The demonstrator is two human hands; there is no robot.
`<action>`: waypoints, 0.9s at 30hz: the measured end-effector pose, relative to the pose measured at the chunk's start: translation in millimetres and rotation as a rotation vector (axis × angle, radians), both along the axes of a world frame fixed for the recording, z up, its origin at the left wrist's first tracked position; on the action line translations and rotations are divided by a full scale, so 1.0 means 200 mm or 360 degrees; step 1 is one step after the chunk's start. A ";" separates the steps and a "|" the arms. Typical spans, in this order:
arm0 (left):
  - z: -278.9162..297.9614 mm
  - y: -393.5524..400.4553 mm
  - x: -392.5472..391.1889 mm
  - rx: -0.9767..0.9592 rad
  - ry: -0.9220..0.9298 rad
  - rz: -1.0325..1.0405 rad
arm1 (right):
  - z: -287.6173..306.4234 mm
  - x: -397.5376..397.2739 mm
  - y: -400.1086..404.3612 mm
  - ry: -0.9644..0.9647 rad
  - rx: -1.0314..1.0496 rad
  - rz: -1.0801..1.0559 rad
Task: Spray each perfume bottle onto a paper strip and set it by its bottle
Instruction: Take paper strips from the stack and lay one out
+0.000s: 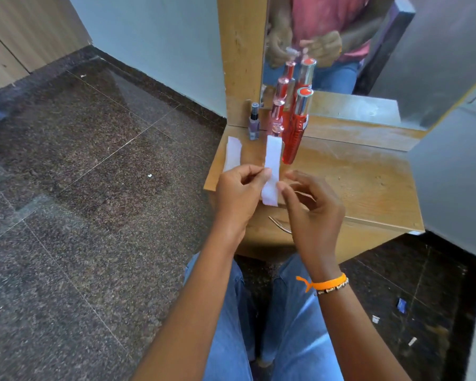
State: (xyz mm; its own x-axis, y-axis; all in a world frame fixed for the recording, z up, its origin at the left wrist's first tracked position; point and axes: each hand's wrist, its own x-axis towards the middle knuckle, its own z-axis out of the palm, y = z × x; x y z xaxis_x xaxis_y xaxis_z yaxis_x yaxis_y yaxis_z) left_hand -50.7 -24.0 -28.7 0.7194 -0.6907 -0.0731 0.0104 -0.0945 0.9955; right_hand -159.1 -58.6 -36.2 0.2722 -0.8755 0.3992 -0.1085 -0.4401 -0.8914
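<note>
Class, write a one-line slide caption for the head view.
Left hand pinches a paper strip before three perfume bottles on a wooden table.

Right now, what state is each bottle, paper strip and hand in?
Left hand: pinches the held strip's edge.
Right hand: fingers loosely curled, touching the same strip.
Held paper strip: lifted above the shelf.
Second paper strip: lying flat before the purple bottle.
Purple bottle: upright.
Pink bottle: upright.
Red bottle: upright, capped.
</note>
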 end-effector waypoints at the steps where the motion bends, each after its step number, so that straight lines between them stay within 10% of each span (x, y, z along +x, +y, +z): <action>1: -0.01 -0.01 -0.02 0.0019 0.0010 -0.0063 | 0.01 -0.01 -0.03 -0.0043 0.0147 -0.0061; 7: -0.05 -0.11 -0.14 0.0117 -0.0025 -0.0298 | -0.01 -0.06 -0.25 -0.0085 0.0798 -0.0070; 21: -0.13 -0.19 -0.15 0.0248 -0.0388 -0.0201 | -0.14 -0.03 -0.44 0.0851 -0.0097 -0.0320; 27: -0.13 -0.19 -0.13 0.0222 -0.0433 -0.0147 | -0.09 -0.01 -0.48 0.0611 -0.0013 -0.0191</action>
